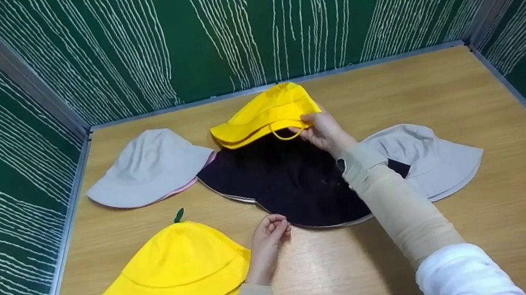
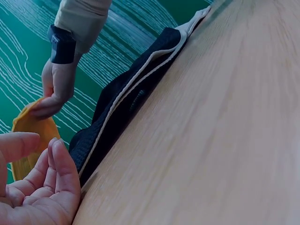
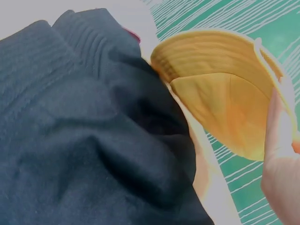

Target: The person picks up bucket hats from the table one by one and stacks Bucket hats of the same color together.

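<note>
At far centre, the right hand (image 1: 326,132) is pinching a yellow bucket hat (image 1: 264,110) by its edge, seemingly to support it; nearer, the left hand (image 1: 267,248) is holding nothing, fingers loosely curled.

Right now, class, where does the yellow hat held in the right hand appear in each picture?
Head: the yellow hat is just above centre.
Left wrist: at the left edge, partly behind the left hand.
Right wrist: upper right, its inside showing.
Shared landmark: the black hat.
</note>
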A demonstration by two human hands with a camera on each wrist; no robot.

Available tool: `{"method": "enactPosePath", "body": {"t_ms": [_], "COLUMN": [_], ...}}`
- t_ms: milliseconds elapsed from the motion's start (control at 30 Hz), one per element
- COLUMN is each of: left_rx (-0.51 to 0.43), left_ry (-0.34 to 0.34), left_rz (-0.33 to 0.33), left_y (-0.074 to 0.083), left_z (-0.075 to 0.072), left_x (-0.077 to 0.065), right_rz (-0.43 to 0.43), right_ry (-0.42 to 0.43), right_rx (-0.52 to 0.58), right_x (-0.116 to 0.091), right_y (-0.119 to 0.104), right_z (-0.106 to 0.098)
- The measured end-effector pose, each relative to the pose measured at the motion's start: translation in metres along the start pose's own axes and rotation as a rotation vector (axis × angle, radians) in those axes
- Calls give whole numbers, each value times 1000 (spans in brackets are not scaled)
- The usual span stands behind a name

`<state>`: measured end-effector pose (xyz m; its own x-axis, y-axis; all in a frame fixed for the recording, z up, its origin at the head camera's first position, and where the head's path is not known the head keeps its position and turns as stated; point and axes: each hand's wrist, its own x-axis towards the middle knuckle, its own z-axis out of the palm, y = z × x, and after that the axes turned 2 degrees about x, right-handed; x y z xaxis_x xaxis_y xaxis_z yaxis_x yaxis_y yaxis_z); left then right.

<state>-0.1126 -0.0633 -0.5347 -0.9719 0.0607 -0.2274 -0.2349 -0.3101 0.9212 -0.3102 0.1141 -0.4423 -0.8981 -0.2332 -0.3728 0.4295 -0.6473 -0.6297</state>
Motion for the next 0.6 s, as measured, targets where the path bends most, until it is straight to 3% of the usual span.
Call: {"method": "enactPosePath", "body": {"t_ms": [300, 467, 600], "left_rx": [13, -26, -33], "left_ry": [3, -59, -58], "left_rz": [-4, 94, 96], "left_y": [1, -7, -7], "left_z": [2, -2, -3], "left_x": [0, 0, -1], "right_rz": [-1, -15, 0], "right_ry": [-141, -190, -218], "right_rx": [165, 194, 230], "right_x": [-34, -54, -70], "right_y": [-8, -9, -6], "right_z": [-7, -16, -25]}}
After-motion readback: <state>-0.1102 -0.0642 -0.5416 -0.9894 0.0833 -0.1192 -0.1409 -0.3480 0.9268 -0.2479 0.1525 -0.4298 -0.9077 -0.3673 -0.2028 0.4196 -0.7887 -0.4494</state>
